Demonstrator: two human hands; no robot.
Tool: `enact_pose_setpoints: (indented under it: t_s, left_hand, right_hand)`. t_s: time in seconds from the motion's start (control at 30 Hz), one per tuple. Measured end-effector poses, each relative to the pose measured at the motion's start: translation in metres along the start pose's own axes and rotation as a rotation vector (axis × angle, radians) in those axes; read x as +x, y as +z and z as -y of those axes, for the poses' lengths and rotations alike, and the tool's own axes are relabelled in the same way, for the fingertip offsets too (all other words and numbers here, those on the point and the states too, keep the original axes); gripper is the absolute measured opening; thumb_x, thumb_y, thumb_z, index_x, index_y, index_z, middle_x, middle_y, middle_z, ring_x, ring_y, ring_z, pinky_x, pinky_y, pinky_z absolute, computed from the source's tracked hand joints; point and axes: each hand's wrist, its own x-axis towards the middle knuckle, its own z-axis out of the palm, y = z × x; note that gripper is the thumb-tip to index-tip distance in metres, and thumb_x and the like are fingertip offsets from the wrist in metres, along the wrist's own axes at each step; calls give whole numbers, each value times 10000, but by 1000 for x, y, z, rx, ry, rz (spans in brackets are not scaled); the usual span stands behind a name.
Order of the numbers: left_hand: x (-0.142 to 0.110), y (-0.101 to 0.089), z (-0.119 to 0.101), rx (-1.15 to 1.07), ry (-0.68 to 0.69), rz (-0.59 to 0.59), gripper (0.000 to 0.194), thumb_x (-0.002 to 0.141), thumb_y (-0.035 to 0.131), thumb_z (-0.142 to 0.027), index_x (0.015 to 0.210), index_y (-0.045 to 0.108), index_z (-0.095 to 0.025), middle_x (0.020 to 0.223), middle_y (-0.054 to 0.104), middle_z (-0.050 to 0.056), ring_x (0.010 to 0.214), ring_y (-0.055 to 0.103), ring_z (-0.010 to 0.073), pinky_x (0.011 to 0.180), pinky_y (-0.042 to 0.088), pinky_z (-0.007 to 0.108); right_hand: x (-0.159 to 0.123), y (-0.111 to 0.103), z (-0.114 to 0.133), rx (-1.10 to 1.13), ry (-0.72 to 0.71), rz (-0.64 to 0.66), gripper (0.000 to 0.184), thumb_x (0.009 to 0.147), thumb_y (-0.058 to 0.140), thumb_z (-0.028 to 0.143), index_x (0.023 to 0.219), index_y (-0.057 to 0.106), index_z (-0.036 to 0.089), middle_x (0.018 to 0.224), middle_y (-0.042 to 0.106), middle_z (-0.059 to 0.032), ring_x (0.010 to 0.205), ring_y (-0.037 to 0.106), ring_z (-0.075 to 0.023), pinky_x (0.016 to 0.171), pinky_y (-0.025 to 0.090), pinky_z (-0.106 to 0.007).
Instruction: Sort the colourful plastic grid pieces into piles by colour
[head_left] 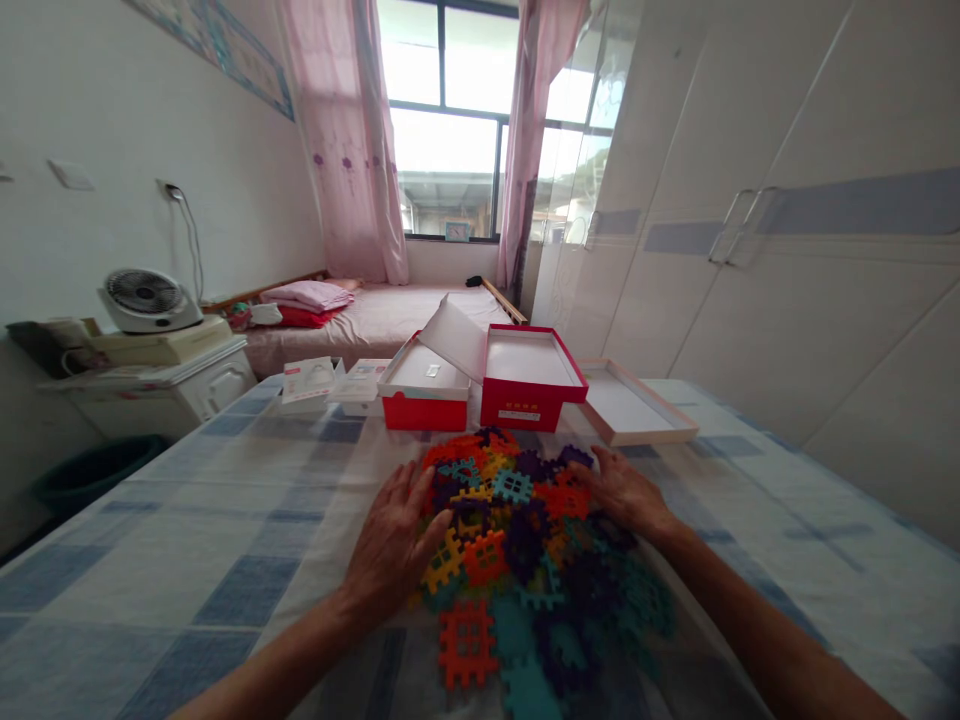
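Note:
A loose heap of plastic interlocking building pieces (487, 556) in orange, yellow, purple and teal lies before me on the checked cloth. Against its left side rests my left hand (394, 530), fingers stretched out and thumb apart. My right hand (621, 490) touches the upper right of the heap, by some orange and purple pieces; its fingers look extended, with the tips partly hidden among them. Neither hand visibly grips a piece. An orange window-shaped piece (469, 643) and a teal piece (517, 635) lie at the near side.
Behind the heap stand an open red-and-white box (425, 412), a red box (521, 412) with a shallow tray on top, and a pale lid (652, 430). Small white boxes (309, 385) sit left of them. A fan (146, 298) and a dark bin (97, 470) are far left.

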Motion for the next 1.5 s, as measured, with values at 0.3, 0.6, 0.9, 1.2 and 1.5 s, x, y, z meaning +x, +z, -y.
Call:
enact_pose_setpoints:
  t_s: [0.3, 0.6, 0.9, 1.2, 1.5]
  left_hand:
    - [33, 33, -8, -163, -141, 132, 556, 851, 443, -509, 1319, 479, -211, 1297, 536, 106, 1175, 492, 276, 1028, 336, 439]
    - [41, 37, -3, -280, -117, 121, 430, 872, 381, -328, 1250, 531, -186, 1263, 562, 97, 1178, 486, 250, 1042, 322, 422]
    - [8, -27, 22, -218, -94, 241, 440, 815, 458, -355, 1186, 577, -150, 1241, 589, 114, 1154, 545, 264, 992, 420, 375]
    - [-53, -28, -4, 120, 121, 319, 1152, 449, 796, -562, 1440, 277, -288, 1499, 265, 159, 1261, 442, 365, 952, 458, 463]
    - [-39, -27, -3, 279, 207, 211, 771, 698, 599, -642, 1340, 469, -235, 1325, 537, 130, 1137, 560, 317, 916, 491, 429]
  right_hand:
    - [20, 36, 41, 362, -37, 8, 602, 846, 426, 544, 1261, 526, 119, 1192, 564, -174, 1053, 573, -284, 898, 430, -390]
    - [-3, 31, 107, 552, -454, -62, 348, 810, 563, 346, 1115, 621, 187, 1093, 588, -79, 1007, 572, -194, 918, 430, -322]
    - [-68, -24, 38, 158, -525, 164, 886, 652, 726, 474, 1423, 320, 313, 1498, 279, -90, 1343, 299, -321, 1067, 273, -515]
    - [-107, 3, -20, 26, -343, 329, 1135, 486, 823, 380, 1459, 253, 252, 1533, 168, -137, 1387, 196, -341, 1081, 270, -509]
    - [-85, 14, 19, 273, -427, 13, 673, 839, 538, 339, 1438, 252, 219, 1436, 390, -100, 1308, 385, -203, 1086, 320, -388]
